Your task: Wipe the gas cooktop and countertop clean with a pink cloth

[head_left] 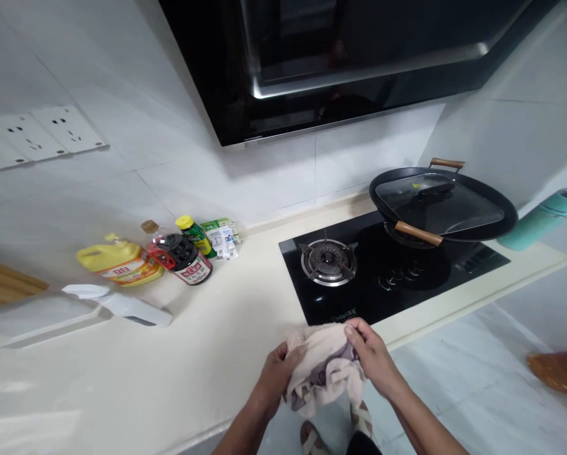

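Note:
A crumpled pale cloth [325,360] with greyish-purple patches hangs between my two hands, in front of the counter edge. My left hand [280,374] pinches its left side, thumb on top. At the upper right corner my right hand [369,351] grips the same cloth between thumb and fingers. The lower part of the cloth droops in loose folds over the floor. Just beyond it lies the black glass gas stove [359,303] with a bare left burner [328,260].
A wok [501,215] under a glass lid [439,205] sits on the right burner, beside a teal flask [539,221]. At left stand a yellow detergent jug [122,262], a dark sauce bottle [179,256], a green bottle [197,237] and a white spray bottle [132,308]. The range hood [350,69] overhangs.

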`<state>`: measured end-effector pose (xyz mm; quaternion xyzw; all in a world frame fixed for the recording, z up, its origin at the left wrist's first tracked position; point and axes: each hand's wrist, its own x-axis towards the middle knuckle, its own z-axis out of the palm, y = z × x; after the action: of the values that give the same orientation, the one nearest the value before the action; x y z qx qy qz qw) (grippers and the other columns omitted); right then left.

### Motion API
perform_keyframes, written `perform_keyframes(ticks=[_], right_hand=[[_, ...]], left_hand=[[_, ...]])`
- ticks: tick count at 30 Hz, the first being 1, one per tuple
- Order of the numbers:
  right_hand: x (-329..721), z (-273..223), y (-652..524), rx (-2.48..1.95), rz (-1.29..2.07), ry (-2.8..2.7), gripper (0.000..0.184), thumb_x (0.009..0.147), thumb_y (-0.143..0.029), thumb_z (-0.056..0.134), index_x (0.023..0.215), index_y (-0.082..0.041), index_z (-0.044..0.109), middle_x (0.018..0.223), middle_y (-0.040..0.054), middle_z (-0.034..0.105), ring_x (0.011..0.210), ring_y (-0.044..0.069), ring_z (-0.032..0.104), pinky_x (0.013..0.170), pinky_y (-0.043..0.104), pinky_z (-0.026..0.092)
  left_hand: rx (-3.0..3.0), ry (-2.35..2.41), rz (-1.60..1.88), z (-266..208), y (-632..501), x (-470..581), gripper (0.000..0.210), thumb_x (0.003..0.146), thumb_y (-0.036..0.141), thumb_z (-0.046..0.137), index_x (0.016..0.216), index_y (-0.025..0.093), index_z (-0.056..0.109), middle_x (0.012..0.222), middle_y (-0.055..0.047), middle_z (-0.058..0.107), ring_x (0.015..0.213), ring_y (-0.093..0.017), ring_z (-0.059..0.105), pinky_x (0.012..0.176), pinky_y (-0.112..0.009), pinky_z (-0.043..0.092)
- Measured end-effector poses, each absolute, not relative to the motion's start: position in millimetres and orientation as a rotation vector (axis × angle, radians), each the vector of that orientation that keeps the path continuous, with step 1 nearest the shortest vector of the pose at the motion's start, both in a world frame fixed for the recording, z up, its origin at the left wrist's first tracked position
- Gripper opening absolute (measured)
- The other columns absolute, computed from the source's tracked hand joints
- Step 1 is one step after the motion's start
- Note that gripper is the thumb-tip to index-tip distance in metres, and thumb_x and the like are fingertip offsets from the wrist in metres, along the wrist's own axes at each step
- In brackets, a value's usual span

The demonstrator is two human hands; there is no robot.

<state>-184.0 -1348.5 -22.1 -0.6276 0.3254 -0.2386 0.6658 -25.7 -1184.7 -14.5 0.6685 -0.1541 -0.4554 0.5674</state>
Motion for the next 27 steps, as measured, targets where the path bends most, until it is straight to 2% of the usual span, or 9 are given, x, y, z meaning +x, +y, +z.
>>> perform_keyframes(ticks=[4, 6, 8, 11, 14, 18, 21, 23, 27], right_hand=[[-156, -1, -1380, -1.494, -0.809, 0.791, 0.051, 0.092, -0.072, 0.054, 0.099, -0.023, 0.063, 0.073, -0.0018, 0.057, 0.066, 0.016, 0.052, 0.063, 0.029, 0.045], [-145, -4, -1398, -1.635, -0.931, 0.833, 0.047, 0.095, -0.065, 0.05, 0.109, -0.023, 0.065, 0.093, 0.0045, 0.065, 0.083, 0.02, 0.06, 0.076, 0.034, 0.051], [-137, -17, -1411, -1.883, -0.968, 0.93, 0.047, 0.094, -0.058, 0.05, 0.12, -0.023, 0.067, 0.125, 0.013, 0.063, 0.11, 0.029, 0.059, 0.095, 0.048, 0.051], [-128, -40, -1414, -2.246, -0.844, 1.09, 0.05, 0.095, -0.051, 0.049, 0.136, -0.027, 0.065, 0.156, 0.0166, 0.042, 0.137, 0.041, 0.044, 0.107, 0.065, 0.041], [-108, -54, -1407, -2.389, -0.562, 0.98, 0.058, 0.099, -0.058, 0.045, 0.152, -0.035, 0.053, 0.164, 0.012, 0.036, 0.148, 0.041, 0.033, 0.115, 0.066, 0.032], [-59, -57, -1395, -2.365, -0.059, 0.891, 0.088, 0.093, -0.08, 0.044, 0.165, -0.031, 0.032, 0.175, 0.0145, 0.014, 0.159, 0.048, 0.006, 0.12, 0.074, 0.009], [-34, -61, -1378, -2.429, -0.003, 0.932, 0.106, 0.086, -0.082, 0.054, 0.167, -0.02, 0.025, 0.175, 0.021, 0.006, 0.158, 0.052, -0.005, 0.119, 0.075, -0.004], [-33, -67, -1366, -2.485, -0.081, 0.842, 0.098, 0.089, -0.076, 0.056, 0.164, -0.017, 0.033, 0.175, 0.0208, 0.012, 0.16, 0.048, -0.001, 0.123, 0.069, -0.003], [-57, -80, -1364, -2.514, -0.226, 0.581, 0.066, 0.095, -0.055, 0.055, 0.152, -0.021, 0.053, 0.169, 0.0105, 0.035, 0.16, 0.032, 0.018, 0.13, 0.052, 0.006]], left_hand=[[1.591, -0.51, -0.823, -2, -1228, -3, 0.062, 0.071, 0.069, 0.078, 0.103, 0.016, 0.069, 0.089, -0.004, 0.071, 0.076, -0.015, 0.062, 0.071, -0.027, 0.05], [1.675, -0.534, -0.677, -6, -1245, 12, 0.057, 0.076, 0.069, 0.072, 0.101, 0.018, 0.066, 0.085, -0.002, 0.067, 0.072, -0.014, 0.059, 0.068, -0.027, 0.048], [1.75, -0.509, -0.57, -16, -1247, 25, 0.051, 0.081, 0.067, 0.065, 0.098, 0.02, 0.063, 0.081, 0.0, 0.062, 0.07, -0.014, 0.056, 0.068, -0.028, 0.049], [1.888, -0.502, -0.395, -37, -1218, 38, 0.042, 0.079, 0.063, 0.066, 0.085, 0.022, 0.063, 0.086, -0.003, 0.06, 0.082, -0.02, 0.058, 0.082, -0.038, 0.052], [2.018, -0.489, -0.24, -57, -1172, 43, 0.033, 0.075, 0.053, 0.073, 0.084, 0.022, 0.067, 0.101, -0.01, 0.062, 0.107, -0.03, 0.056, 0.105, -0.053, 0.045], [2.444, -0.524, -0.049, -80, -1135, 44, 0.026, 0.087, 0.039, 0.06, 0.106, 0.024, 0.071, 0.129, -0.015, 0.06, 0.128, -0.036, 0.05, 0.11, -0.061, 0.038], [2.709, -0.64, 0.077, -93, -1130, 43, 0.037, 0.098, 0.04, 0.046, 0.123, 0.023, 0.066, 0.139, -0.015, 0.056, 0.133, -0.035, 0.048, 0.11, -0.059, 0.038], [2.758, -0.708, 0.165, -99, -1131, 42, 0.043, 0.102, 0.043, 0.037, 0.127, 0.02, 0.063, 0.14, -0.016, 0.056, 0.133, -0.034, 0.047, 0.111, -0.058, 0.036], [2.793, -0.763, 0.253, -101, -1133, 41, 0.044, 0.103, 0.044, 0.035, 0.129, 0.021, 0.062, 0.14, -0.015, 0.057, 0.134, -0.032, 0.046, 0.113, -0.055, 0.034]])
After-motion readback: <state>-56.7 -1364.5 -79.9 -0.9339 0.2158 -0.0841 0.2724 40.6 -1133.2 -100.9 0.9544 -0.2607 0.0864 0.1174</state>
